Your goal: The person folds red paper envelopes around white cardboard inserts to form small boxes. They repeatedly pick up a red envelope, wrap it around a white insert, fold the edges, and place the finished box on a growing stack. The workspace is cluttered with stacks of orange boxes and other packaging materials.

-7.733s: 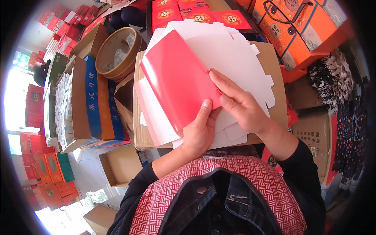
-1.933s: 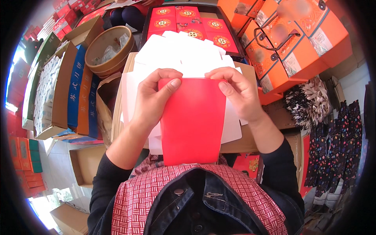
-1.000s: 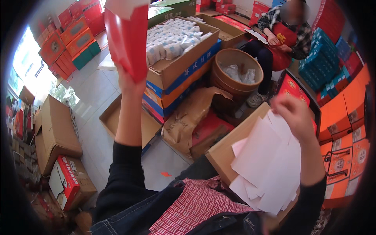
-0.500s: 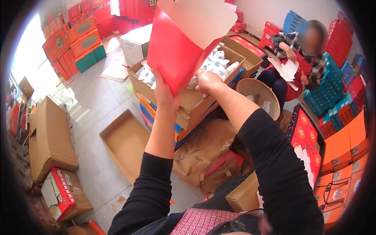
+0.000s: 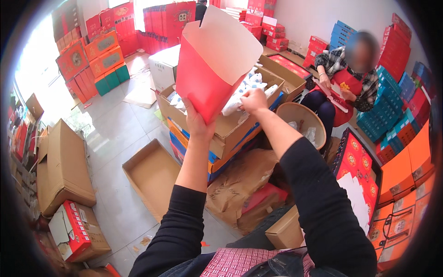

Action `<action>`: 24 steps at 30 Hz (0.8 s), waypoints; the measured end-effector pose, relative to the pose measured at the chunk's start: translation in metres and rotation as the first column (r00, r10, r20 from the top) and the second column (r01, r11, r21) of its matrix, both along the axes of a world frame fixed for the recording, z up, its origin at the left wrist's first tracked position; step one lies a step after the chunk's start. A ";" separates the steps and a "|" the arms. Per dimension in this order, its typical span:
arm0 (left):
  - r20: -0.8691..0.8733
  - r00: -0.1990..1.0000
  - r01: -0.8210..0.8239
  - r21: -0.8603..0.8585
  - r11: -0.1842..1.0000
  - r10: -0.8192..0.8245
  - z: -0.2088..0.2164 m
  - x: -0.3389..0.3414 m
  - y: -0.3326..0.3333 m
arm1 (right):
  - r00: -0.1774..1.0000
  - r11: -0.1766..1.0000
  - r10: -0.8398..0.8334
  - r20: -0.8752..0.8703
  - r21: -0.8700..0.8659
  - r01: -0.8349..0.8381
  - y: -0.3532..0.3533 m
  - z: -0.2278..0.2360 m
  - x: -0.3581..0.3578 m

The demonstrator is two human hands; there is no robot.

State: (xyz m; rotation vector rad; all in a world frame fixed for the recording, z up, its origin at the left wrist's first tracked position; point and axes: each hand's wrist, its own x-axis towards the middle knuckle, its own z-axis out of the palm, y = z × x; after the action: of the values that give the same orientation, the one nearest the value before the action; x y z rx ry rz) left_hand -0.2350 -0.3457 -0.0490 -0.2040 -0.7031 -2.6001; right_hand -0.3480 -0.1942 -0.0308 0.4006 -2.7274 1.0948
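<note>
My left hand [image 5: 199, 121] grips the lower end of a red cardboard box [image 5: 203, 76], tilted upward, with its pale inner flap [image 5: 226, 41] standing open at the top. Beside it, my right hand [image 5: 254, 100] is closed in a pinch at a small white packet [image 5: 232, 105]. That packet is over the near side of a brown carton [image 5: 235, 136], where several more white wrapped packets [image 5: 256, 82] with dark marks lie. The red box hides part of the carton's contents.
A round tan bin [image 5: 302, 111] stands right of the carton, near a seated co-worker [image 5: 350, 69] handling red and white card. An empty cardboard tray [image 5: 152, 175] and crumpled brown paper [image 5: 240, 189] lie on the floor. Orange boxes [image 5: 406, 166] are stacked at right.
The red box has come down and tipped slightly, showing more of its flap. My right hand has shifted a little to the right at the packets. The co-worker's hands have lowered.
</note>
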 end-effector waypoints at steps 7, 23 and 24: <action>0.052 0.997 -0.045 -0.077 0.996 0.049 0.006 -0.003 0.007 | 0.895 0.811 -0.041 -0.445 -0.538 -0.230 0.120 0.164 0.068; 0.228 0.856 0.475 0.013 0.880 -0.465 0.050 0.154 0.218 | 0.735 0.938 0.162 -0.659 0.334 0.093 0.230 0.248 0.310; 0.245 0.846 0.485 0.013 0.874 -0.473 0.053 0.169 0.224 | 0.675 0.937 0.137 -0.725 0.316 0.148 0.235 0.248 0.334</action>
State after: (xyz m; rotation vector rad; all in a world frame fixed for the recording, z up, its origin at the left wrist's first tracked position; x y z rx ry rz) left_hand -0.0659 -0.1217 0.0045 -0.0841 -0.8977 -3.1289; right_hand -0.0141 0.0409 0.2168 0.7044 -2.1326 0.2839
